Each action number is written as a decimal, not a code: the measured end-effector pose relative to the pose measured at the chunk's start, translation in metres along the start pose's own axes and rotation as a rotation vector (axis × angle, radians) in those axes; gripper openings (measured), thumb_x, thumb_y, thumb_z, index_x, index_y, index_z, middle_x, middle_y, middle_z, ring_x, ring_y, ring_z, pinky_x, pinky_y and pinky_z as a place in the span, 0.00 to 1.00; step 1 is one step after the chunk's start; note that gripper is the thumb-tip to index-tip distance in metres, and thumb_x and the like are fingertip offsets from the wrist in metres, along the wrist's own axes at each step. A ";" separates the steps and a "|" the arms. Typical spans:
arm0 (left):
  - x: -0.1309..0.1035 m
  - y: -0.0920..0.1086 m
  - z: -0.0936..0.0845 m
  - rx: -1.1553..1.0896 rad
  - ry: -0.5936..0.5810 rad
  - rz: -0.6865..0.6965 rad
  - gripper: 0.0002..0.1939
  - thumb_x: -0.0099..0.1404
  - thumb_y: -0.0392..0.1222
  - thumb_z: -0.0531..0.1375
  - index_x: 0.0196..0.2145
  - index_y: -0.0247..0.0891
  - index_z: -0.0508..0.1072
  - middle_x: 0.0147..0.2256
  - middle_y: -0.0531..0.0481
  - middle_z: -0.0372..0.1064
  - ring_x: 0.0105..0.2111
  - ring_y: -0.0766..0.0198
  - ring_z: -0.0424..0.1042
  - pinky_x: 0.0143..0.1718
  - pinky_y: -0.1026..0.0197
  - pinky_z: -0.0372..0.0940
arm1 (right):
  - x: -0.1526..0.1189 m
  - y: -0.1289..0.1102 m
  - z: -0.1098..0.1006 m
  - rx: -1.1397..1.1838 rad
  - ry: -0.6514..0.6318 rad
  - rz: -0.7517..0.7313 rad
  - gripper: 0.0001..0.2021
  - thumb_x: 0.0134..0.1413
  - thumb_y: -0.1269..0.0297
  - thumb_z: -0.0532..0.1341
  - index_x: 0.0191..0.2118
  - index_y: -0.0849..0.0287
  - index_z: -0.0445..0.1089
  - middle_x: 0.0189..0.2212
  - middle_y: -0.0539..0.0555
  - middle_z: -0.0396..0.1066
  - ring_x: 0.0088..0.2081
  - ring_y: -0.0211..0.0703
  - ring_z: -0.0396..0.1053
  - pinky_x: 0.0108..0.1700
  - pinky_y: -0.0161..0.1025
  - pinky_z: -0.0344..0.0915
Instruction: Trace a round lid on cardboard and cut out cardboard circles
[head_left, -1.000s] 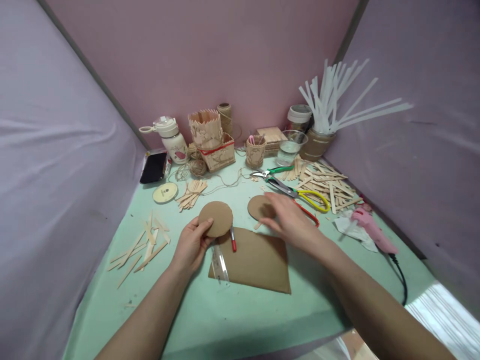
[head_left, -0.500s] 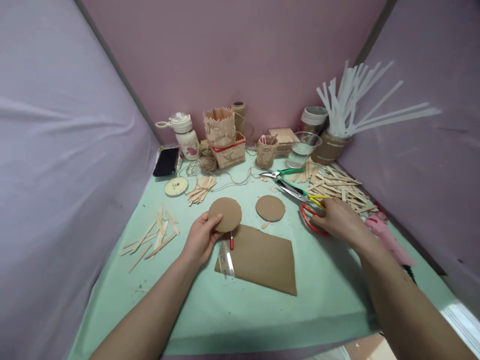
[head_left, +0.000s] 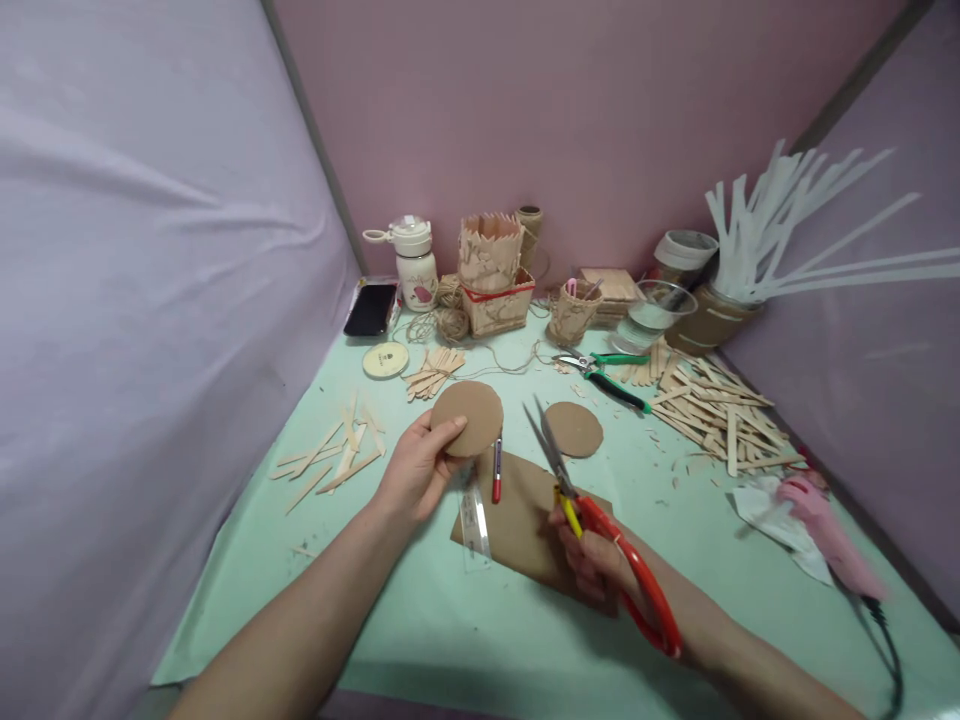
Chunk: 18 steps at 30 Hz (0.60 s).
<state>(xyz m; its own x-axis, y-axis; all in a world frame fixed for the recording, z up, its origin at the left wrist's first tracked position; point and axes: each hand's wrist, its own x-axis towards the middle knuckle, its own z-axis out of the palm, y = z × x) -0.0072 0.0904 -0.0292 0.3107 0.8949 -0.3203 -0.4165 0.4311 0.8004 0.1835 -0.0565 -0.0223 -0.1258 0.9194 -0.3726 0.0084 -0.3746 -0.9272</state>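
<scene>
Nearest to the camera, the right hand [head_left: 600,570] comes in from the lower right and its fingers are closed around the handles of the scissors [head_left: 600,520], which have one red loop and a yellow part near the pivot; the two blades point away from the person and stand a little apart at the tips. Under the scissors lies a brown cardboard sheet [head_left: 517,520] flat on the green table [head_left: 420,620], and on its left edge rest a clear ruler [head_left: 474,518] and a red marker [head_left: 496,478]. A little farther and to the left, the left hand [head_left: 420,470] pinches a round cardboard disc [head_left: 466,418] by its near left edge, thumb on top, and the disc is lifted slightly over the table. A second cardboard disc [head_left: 573,428] lies flat to the right of it, just beyond the blade tips. On the left side of the table some cut wooden sticks [head_left: 330,462] are scattered, and on the right there is a larger pile of craft sticks [head_left: 712,405], with green-handled pliers [head_left: 607,372] beside it. A pink glue gun [head_left: 829,535] lies at the near right on white paper. Along the far wall stand a white bottle [head_left: 415,262], a black phone [head_left: 370,308], a stick basket [head_left: 495,280], a clear plastic cup [head_left: 651,312] and a jar of white strips [head_left: 720,305].
</scene>
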 end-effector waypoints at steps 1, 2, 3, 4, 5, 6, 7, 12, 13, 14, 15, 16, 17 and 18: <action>-0.002 0.002 0.000 0.011 -0.002 0.007 0.16 0.56 0.37 0.67 0.43 0.34 0.74 0.41 0.45 0.75 0.38 0.63 0.74 0.36 0.65 0.72 | -0.002 -0.001 0.002 -0.016 -0.023 0.015 0.25 0.55 0.38 0.55 0.45 0.54 0.62 0.28 0.48 0.58 0.26 0.37 0.56 0.25 0.33 0.55; -0.004 0.004 0.001 0.024 -0.002 0.013 0.16 0.56 0.38 0.67 0.43 0.35 0.74 0.42 0.45 0.75 0.39 0.62 0.74 0.37 0.64 0.71 | -0.003 -0.003 0.004 -0.041 -0.047 0.026 0.26 0.54 0.37 0.56 0.47 0.54 0.63 0.30 0.49 0.60 0.28 0.38 0.57 0.27 0.34 0.57; -0.007 0.005 0.002 0.036 -0.004 0.019 0.17 0.55 0.39 0.68 0.43 0.35 0.74 0.43 0.45 0.75 0.40 0.61 0.74 0.37 0.64 0.71 | -0.004 -0.005 0.004 -0.074 -0.070 0.028 0.27 0.53 0.37 0.57 0.48 0.54 0.63 0.32 0.50 0.62 0.31 0.40 0.59 0.30 0.36 0.60; -0.009 0.007 0.003 0.047 -0.010 0.029 0.18 0.55 0.39 0.68 0.44 0.35 0.73 0.43 0.45 0.74 0.41 0.60 0.74 0.37 0.63 0.71 | -0.004 -0.007 0.004 -0.114 -0.084 0.016 0.27 0.53 0.37 0.57 0.49 0.54 0.63 0.35 0.52 0.63 0.34 0.42 0.61 0.34 0.38 0.62; -0.012 0.008 0.004 0.057 -0.018 0.041 0.19 0.55 0.40 0.68 0.44 0.35 0.73 0.44 0.44 0.74 0.41 0.59 0.73 0.38 0.63 0.71 | -0.004 -0.009 0.004 -0.148 -0.103 0.005 0.28 0.54 0.37 0.57 0.50 0.53 0.63 0.37 0.53 0.65 0.37 0.44 0.62 0.38 0.41 0.64; -0.014 0.009 0.005 0.067 -0.028 0.050 0.19 0.55 0.40 0.68 0.44 0.36 0.73 0.44 0.44 0.74 0.42 0.59 0.73 0.38 0.62 0.71 | -0.004 -0.010 0.003 -0.173 -0.123 -0.008 0.28 0.55 0.37 0.56 0.51 0.53 0.63 0.39 0.55 0.65 0.39 0.46 0.63 0.41 0.43 0.64; -0.016 0.010 0.005 0.077 -0.038 0.054 0.20 0.55 0.41 0.68 0.45 0.36 0.72 0.44 0.44 0.74 0.42 0.58 0.73 0.38 0.62 0.71 | -0.003 -0.010 0.004 -0.191 -0.141 -0.016 0.27 0.56 0.38 0.55 0.52 0.53 0.63 0.41 0.55 0.66 0.41 0.48 0.63 0.44 0.45 0.64; -0.021 0.010 0.007 0.116 -0.071 0.039 0.21 0.56 0.43 0.67 0.47 0.39 0.70 0.47 0.44 0.73 0.43 0.55 0.74 0.38 0.58 0.72 | 0.002 -0.005 0.006 -0.212 -0.132 -0.032 0.27 0.56 0.38 0.55 0.55 0.50 0.62 0.45 0.57 0.66 0.44 0.51 0.65 0.49 0.50 0.64; -0.022 0.010 0.007 0.118 -0.078 0.038 0.21 0.56 0.43 0.67 0.47 0.39 0.70 0.47 0.44 0.73 0.44 0.55 0.73 0.38 0.57 0.72 | 0.002 -0.005 0.007 -0.209 -0.126 -0.031 0.27 0.56 0.38 0.55 0.54 0.50 0.63 0.45 0.57 0.66 0.44 0.51 0.65 0.49 0.50 0.64; -0.022 0.010 0.007 0.121 -0.087 0.036 0.21 0.57 0.42 0.66 0.47 0.39 0.70 0.47 0.44 0.73 0.44 0.55 0.74 0.38 0.57 0.72 | 0.003 -0.007 0.007 -0.205 -0.122 -0.032 0.28 0.56 0.37 0.54 0.54 0.51 0.63 0.44 0.57 0.66 0.44 0.51 0.65 0.48 0.50 0.64; -0.022 0.009 0.007 0.123 -0.096 0.035 0.20 0.57 0.42 0.66 0.47 0.39 0.69 0.47 0.44 0.73 0.43 0.55 0.74 0.38 0.57 0.72 | 0.003 -0.009 0.008 -0.207 -0.121 -0.032 0.28 0.56 0.37 0.54 0.53 0.51 0.63 0.44 0.57 0.65 0.44 0.50 0.65 0.48 0.49 0.64; -0.022 0.009 0.007 0.124 -0.104 0.035 0.19 0.58 0.42 0.66 0.47 0.39 0.69 0.47 0.45 0.73 0.43 0.56 0.74 0.38 0.57 0.72 | 0.003 -0.012 0.009 -0.216 -0.121 -0.030 0.28 0.55 0.36 0.54 0.51 0.52 0.64 0.42 0.56 0.65 0.42 0.49 0.64 0.47 0.48 0.64; -0.022 0.009 0.007 0.126 -0.111 0.035 0.19 0.58 0.42 0.65 0.47 0.39 0.69 0.47 0.45 0.73 0.43 0.56 0.73 0.38 0.57 0.72 | 0.003 -0.015 0.010 -0.231 -0.119 -0.025 0.28 0.55 0.35 0.53 0.50 0.53 0.64 0.41 0.56 0.65 0.40 0.47 0.64 0.45 0.47 0.65; -0.022 0.008 0.007 0.127 -0.117 0.035 0.19 0.58 0.42 0.65 0.47 0.39 0.69 0.47 0.45 0.73 0.43 0.57 0.73 0.38 0.57 0.72 | 0.003 -0.018 0.011 -0.250 -0.115 -0.019 0.28 0.55 0.35 0.53 0.48 0.53 0.64 0.39 0.55 0.65 0.38 0.46 0.63 0.43 0.46 0.65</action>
<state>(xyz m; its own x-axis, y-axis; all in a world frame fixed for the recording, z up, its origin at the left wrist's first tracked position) -0.0111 0.0738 -0.0121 0.3984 0.8864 -0.2356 -0.3201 0.3751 0.8699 0.1717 -0.0483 -0.0060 -0.2400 0.9010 -0.3615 0.2481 -0.3031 -0.9201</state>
